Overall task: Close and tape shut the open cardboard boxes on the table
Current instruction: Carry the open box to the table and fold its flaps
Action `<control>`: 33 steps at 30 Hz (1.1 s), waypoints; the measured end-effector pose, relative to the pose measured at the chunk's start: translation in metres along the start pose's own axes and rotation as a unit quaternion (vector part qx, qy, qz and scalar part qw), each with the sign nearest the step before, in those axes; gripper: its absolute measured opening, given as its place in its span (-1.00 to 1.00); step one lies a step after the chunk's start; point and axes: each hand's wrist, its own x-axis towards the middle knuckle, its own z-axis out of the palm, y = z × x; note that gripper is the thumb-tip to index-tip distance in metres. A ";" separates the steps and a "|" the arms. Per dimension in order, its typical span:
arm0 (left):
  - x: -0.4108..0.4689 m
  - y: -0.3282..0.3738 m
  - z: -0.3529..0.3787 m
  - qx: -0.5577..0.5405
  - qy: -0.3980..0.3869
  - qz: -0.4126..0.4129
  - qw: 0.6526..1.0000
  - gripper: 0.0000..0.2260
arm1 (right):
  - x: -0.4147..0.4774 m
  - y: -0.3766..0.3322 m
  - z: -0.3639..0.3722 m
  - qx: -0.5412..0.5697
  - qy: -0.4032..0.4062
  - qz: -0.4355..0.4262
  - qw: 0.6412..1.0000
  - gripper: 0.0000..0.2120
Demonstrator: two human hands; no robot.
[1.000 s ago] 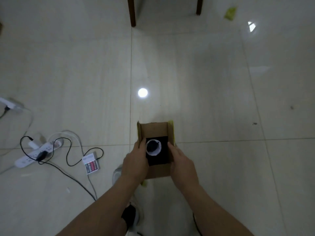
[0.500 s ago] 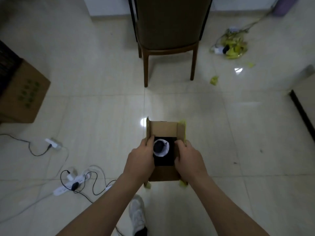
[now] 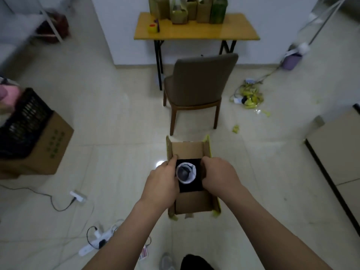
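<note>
Glossy pale floor tiles (image 3: 97,114) run up to a yellow-topped folding table (image 3: 243,34) at the upper centre, where a row of brown cartons (image 3: 202,8) and a yellow tape roll (image 3: 152,28) stand. A padded chair (image 3: 200,78) sits in front of it.

Low in the centre, a small cardboard box (image 3: 188,151) is held in the air. The left hand (image 3: 161,184) and right hand (image 3: 220,176) each clamp one side wall, fingers curled over the rim.

Its flaps stand open. The board is matte, creased corrugated stock, with torn yellow tape scraps (image 3: 208,145) along the edges. Inside, against a black lining, sits a round white-rimmed object (image 3: 186,172); what it is I cannot tell.

The box probably needs setting down before it is closed. Keep it level, fold opposite flaps flat so the seams meet, and press tape onto bare board rather than onto old scraps.
</note>
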 end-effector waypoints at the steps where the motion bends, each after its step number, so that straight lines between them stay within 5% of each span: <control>1: 0.004 -0.003 -0.011 0.001 0.011 0.002 1.000 -0.38 | 0.007 -0.009 -0.010 -0.002 0.006 -0.009 1.000 -0.84; 17: 0.151 -0.030 -0.128 0.034 0.103 -0.072 0.992 -0.60 | 0.170 -0.067 -0.102 0.077 0.064 -0.097 0.990 -0.72; 27: 0.235 -0.045 -0.165 -0.014 0.153 -0.111 0.982 -0.49 | 0.272 -0.073 -0.130 0.145 0.099 -0.115 0.978 -0.07; 33: 0.283 -0.076 -0.180 -0.032 0.145 -0.103 0.984 -0.44 | 0.320 -0.094 -0.132 0.145 0.107 -0.110 0.977 -0.26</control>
